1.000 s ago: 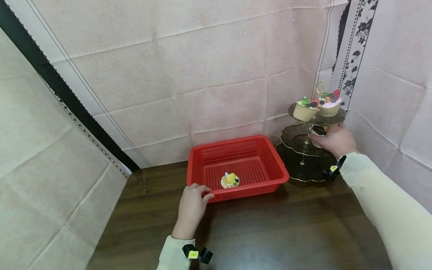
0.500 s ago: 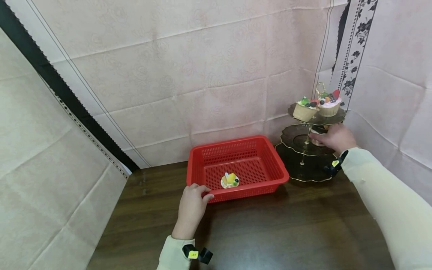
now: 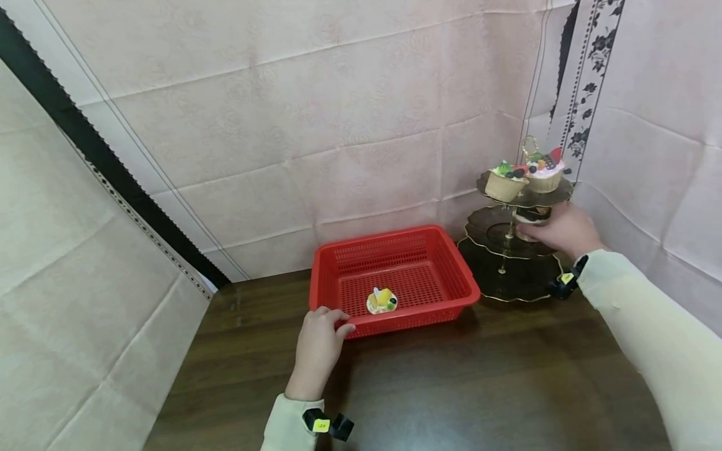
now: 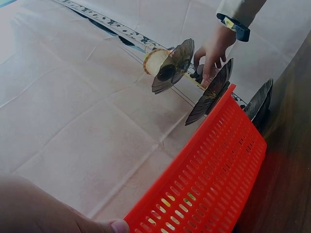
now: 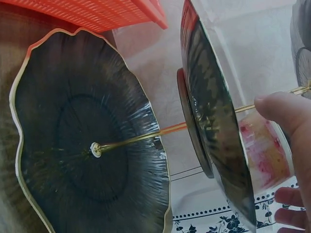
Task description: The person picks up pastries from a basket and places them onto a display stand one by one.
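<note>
A red plastic basket (image 3: 420, 266) stands on the dark wooden table with one small fruit-topped cake (image 3: 382, 300) inside. My left hand (image 3: 333, 321) grips the basket's front left corner; in the left wrist view its thumb (image 4: 116, 226) lies by the basket's wall (image 4: 209, 179). My right hand (image 3: 530, 230) holds a small dessert cup (image 3: 530, 215) on the middle tier of a dark three-tier stand (image 3: 510, 275). In the right wrist view my fingers (image 5: 286, 114) wrap that pink-and-yellow cup (image 5: 262, 153) behind the middle tier (image 5: 214, 131). Two cupcakes (image 3: 504, 181) (image 3: 543, 174) sit on the top tier.
Pink cloth walls (image 3: 316, 125) close in the table (image 3: 451, 388) at the back, left and right. The stand sits in the back right corner, close beside the basket. Its bottom tier (image 5: 87, 145) bears nothing that I can see.
My right hand with the cup has shifted slightly up and back at the middle tier. The left hand and the basket have stayed put.
</note>
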Action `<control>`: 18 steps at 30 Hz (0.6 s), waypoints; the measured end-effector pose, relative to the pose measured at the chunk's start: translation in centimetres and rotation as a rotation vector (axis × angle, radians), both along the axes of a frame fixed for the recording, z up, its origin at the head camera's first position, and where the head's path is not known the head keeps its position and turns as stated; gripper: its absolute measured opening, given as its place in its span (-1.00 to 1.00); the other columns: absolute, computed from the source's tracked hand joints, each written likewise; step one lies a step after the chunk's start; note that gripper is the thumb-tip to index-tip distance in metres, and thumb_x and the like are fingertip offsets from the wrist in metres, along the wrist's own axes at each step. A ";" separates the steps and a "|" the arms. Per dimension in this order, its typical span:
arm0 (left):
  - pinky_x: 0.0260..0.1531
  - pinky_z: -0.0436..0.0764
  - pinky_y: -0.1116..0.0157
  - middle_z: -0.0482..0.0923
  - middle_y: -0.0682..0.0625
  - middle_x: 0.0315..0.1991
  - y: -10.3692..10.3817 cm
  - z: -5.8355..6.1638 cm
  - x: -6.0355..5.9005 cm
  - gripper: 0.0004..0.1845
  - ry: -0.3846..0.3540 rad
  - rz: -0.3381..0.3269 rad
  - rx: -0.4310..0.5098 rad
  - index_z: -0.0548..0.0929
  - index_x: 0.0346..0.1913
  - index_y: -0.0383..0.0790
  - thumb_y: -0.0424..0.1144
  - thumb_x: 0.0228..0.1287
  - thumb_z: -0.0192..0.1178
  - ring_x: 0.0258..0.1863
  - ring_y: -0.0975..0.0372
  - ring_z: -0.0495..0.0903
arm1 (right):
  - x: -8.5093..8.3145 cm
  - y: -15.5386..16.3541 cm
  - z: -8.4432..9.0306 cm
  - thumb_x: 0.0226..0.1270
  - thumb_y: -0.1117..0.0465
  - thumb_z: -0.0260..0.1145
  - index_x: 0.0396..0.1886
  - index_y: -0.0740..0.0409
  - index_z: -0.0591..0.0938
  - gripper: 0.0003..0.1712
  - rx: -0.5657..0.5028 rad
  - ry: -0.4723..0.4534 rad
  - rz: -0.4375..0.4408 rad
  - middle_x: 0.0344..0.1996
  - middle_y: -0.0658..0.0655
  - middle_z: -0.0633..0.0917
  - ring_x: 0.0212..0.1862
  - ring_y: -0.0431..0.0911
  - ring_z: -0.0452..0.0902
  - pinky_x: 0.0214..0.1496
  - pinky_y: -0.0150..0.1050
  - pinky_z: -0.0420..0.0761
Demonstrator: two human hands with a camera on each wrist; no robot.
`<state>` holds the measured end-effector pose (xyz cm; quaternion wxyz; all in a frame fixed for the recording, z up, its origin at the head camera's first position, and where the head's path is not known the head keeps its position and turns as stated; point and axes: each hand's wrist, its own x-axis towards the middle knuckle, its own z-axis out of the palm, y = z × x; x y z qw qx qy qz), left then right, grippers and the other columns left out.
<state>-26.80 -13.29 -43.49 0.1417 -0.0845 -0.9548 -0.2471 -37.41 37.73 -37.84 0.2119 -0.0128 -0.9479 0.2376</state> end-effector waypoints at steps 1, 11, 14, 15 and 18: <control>-0.16 0.64 0.13 0.64 -0.04 -0.26 0.0 0.0 0.0 -0.76 0.001 0.000 0.001 0.81 -0.12 -0.11 -0.13 0.17 0.49 -0.21 0.11 0.48 | 0.1 0.1 0.0 0.10 -0.37 0.46 0.26 0.35 0.44 0.03 -0.007 0.023 0.009 0.02 0.52 0.60 -0.02 0.40 0.54 -0.02 0.35 0.47; -0.14 0.62 0.13 0.63 -0.02 -0.27 0.0 0.1 -0.1 -0.74 -0.004 0.000 -0.018 0.82 -0.11 -0.11 -0.11 0.17 0.49 -0.21 0.11 0.48 | 2.4 -0.1 -0.3 0.16 -0.38 0.39 0.31 0.54 0.26 0.17 0.067 0.060 -0.037 0.01 0.62 0.44 0.05 0.50 0.31 0.05 0.41 0.31; -0.13 0.63 0.12 0.64 -0.03 -0.26 0.0 0.1 -0.1 -0.74 -0.008 0.001 -0.014 0.81 -0.10 -0.11 -0.11 0.18 0.48 -0.20 0.11 0.48 | 3.6 -0.6 -0.4 0.25 -0.33 0.33 0.38 0.57 0.16 0.17 0.081 0.042 -0.063 0.06 0.67 0.36 0.09 0.54 0.24 0.09 0.42 0.26; -0.12 0.63 0.12 0.64 -0.03 -0.25 0.0 0.1 -0.1 -0.74 -0.009 0.000 -0.014 0.81 -0.10 -0.11 -0.11 0.18 0.48 -0.20 0.11 0.48 | 3.9 -0.9 -0.4 0.28 -0.30 0.32 0.41 0.58 0.13 0.16 0.081 0.042 -0.068 0.08 0.69 0.34 0.10 0.55 0.22 0.11 0.43 0.24; -0.12 0.63 0.12 0.64 -0.03 -0.26 0.0 0.1 -0.1 -0.74 -0.010 -0.003 -0.010 0.81 -0.10 -0.11 -0.11 0.18 0.48 -0.20 0.11 0.48 | 5.0 -1.8 -0.3 0.32 -0.25 0.29 0.39 0.59 0.13 0.10 0.091 0.045 -0.085 0.10 0.70 0.32 0.10 0.56 0.20 0.10 0.44 0.23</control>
